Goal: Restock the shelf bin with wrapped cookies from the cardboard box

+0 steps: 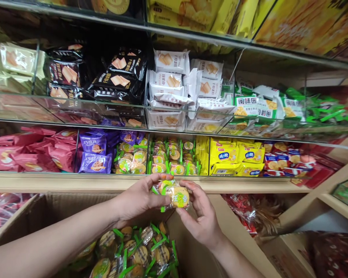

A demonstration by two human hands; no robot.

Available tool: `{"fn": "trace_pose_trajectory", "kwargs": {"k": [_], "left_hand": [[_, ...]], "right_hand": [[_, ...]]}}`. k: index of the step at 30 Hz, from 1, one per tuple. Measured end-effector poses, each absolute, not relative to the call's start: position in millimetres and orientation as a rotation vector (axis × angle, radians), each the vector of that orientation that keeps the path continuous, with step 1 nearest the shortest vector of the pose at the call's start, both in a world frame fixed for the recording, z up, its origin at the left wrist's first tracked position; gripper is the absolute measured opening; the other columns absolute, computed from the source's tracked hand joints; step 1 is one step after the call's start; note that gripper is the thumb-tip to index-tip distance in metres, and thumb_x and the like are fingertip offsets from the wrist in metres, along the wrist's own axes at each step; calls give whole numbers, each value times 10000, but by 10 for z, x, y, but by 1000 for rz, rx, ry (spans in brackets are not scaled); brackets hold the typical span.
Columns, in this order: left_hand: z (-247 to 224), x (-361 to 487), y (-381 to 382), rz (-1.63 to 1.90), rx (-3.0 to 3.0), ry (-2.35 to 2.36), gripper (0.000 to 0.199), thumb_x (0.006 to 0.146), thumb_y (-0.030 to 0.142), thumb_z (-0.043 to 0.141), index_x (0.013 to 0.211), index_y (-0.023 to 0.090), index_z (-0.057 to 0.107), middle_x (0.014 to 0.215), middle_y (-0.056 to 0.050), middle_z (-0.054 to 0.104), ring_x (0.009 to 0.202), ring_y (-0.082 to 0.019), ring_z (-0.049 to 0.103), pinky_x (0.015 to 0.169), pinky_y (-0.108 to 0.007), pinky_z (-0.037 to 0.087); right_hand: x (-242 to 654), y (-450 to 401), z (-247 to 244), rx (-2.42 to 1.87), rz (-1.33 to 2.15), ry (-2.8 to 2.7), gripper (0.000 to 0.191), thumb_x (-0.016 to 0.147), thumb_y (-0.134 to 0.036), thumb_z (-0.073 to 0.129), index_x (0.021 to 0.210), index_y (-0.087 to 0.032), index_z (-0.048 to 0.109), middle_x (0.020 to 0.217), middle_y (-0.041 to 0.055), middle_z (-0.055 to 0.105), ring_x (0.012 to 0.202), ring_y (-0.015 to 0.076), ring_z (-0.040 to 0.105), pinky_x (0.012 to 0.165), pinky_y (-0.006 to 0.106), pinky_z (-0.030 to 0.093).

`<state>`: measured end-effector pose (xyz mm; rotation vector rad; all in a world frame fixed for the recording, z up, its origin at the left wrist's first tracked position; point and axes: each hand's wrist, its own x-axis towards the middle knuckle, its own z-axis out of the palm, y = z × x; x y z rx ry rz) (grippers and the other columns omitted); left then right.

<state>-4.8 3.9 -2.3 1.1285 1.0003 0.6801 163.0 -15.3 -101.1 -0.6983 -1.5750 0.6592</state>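
Fingers of the left hand (136, 201) are being pinched on wrapped biscuits (179, 197); the right hand (203, 218) is being held spread alongside, support being judged necessary for release.

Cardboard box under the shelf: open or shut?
Open. The cardboard box has its top uncovered, and green-edged cookie packets show inside it, below both hands.

bright glare on glass edges, soft blur toward the frame's corners
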Motion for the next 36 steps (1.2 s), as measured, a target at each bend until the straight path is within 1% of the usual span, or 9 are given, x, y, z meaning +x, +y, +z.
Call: {"fn": "trace_pose_trajectory", "kwargs": {"k": [5, 12, 16, 20, 22, 25, 29, 33, 36], "left_hand": [[40, -45, 35, 684, 1111, 1008, 539, 589, 93, 643, 1094, 220, 507, 755, 42, 598, 577, -69, 531, 563, -189, 395], [33, -34, 36, 721, 987, 943, 515, 608, 63, 593, 1097, 199, 501, 775, 3, 640, 668, -102, 603, 650, -207, 452], [-35, -5, 29, 727, 937, 940, 524, 604, 79, 634, 1096, 189, 489, 850, -44, 650, 790, -157, 629, 763, -275, 461], [-93, 31, 24, 772, 931, 969, 495, 581, 137, 726, 1022, 203, 509, 861, -3, 624, 705, -110, 619, 745, -252, 472], [-103, 38, 32, 801, 980, 1008, 481, 580, 168, 734, 1009, 195, 518, 867, 8, 610, 659, -91, 602, 707, -242, 479], [-103, 36, 45, 827, 1129, 1012, 445, 602, 208, 714, 1010, 187, 536, 916, 6, 592, 666, -90, 579, 683, -248, 481], [-96, 34, 50, 881, 1266, 979, 487, 619, 229, 689, 1074, 198, 517, 972, -21, 573, 722, -125, 565, 649, -264, 483], [-70, 33, 52, 921, 1217, 969, 704, 632, 215, 681, 1250, 239, 345, 1078, -60, 542, 826, -160, 559, 661, -271, 483], [-42, 25, 53, 923, 1171, 976, 694, 610, 197, 697, 1224, 210, 374, 1110, -69, 535, 891, -179, 547, 710, -287, 480]], "right_hand": [[1621, -134, -1057, -703, 540, -1561, 547, 716, -93, 578, 1193, -249, 363, 1195, 104, 431, 1119, 235, 440, 943, 425, 378], [1595, -140, -1011, -753, 437, -1471, 506, 701, -105, 596, 1131, -243, 369, 1111, 96, 438, 1052, 217, 464, 899, 402, 402], [1556, -99, -1023, -805, 425, -1333, 382, 707, -144, 618, 1006, -223, 393, 1091, 100, 408, 1025, 213, 465, 840, 380, 435], [1560, -117, -1046, -796, 494, -1464, 325, 706, -218, 643, 962, -212, 444, 1079, 97, 417, 1043, 229, 446, 854, 385, 423], [1563, -140, -1037, -789, 529, -1518, 210, 767, -227, 572, 954, -205, 480, 1084, 96, 436, 1064, 227, 435, 894, 393, 389], [1542, -158, -1003, -798, 723, -1394, 140, 825, -213, 481, 965, -216, 479, 1056, 78, 486, 1013, 188, 483, 872, 355, 405], [1524, -140, -953, -712, 1198, -1169, 407, 750, -241, 594, 1110, -225, 403, 981, 59, 561, 891, 168, 552, 786, 318, 459], [1581, -112, -895, -650, 1397, -1001, 311, 712, -273, 631, 994, -186, 534, 1023, 62, 590, 957, 174, 536, 874, 319, 408], [1619, -94, -858, -589, 1453, -864, 330, 685, -261, 654, 990, -209, 540, 1040, 48, 598, 933, 174, 553, 847, 334, 427]]}}
